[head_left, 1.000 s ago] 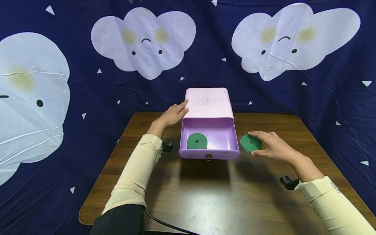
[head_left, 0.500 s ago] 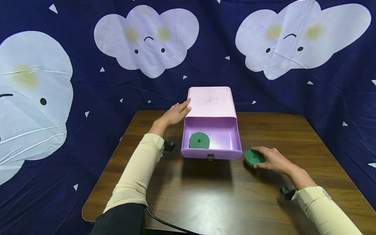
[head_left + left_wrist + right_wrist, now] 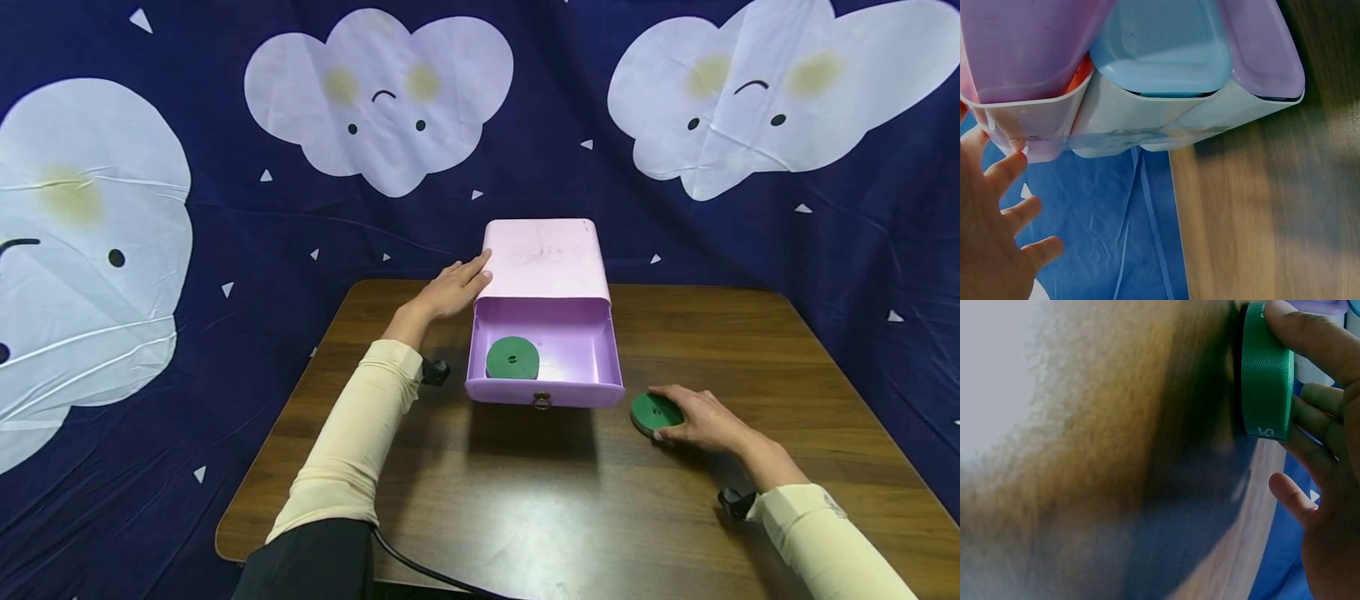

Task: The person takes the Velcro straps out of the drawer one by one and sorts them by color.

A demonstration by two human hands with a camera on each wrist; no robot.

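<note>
My right hand [image 3: 708,423] pinches a green ribbon roll [image 3: 651,414] between thumb and fingers, low over the table right of the drawer unit. In the right wrist view the roll [image 3: 1266,375] stands out by its shiny ribbed edge, with the thumb on its near side. A second green roll [image 3: 512,358] lies flat in the left part of the pulled-out purple drawer [image 3: 573,333]. Resting with spread fingers against the upper left edge of the pale pink casing [image 3: 546,257] is my left hand [image 3: 448,292]. In the left wrist view its fingertips touch the casing's side.
Below the top drawer, the left wrist view shows a blue drawer [image 3: 1160,50] and another purple drawer [image 3: 1266,50], both pushed in. A black cable [image 3: 427,572] crosses the near edge of the wooden table [image 3: 450,500]. Behind hangs a dark blue cloud-print curtain [image 3: 555,100].
The right hand has brought the green ribbon roll down and slightly toward me, from beside the drawer to low at the table. The left hand stays against the casing. The head view has shifted slightly.
</note>
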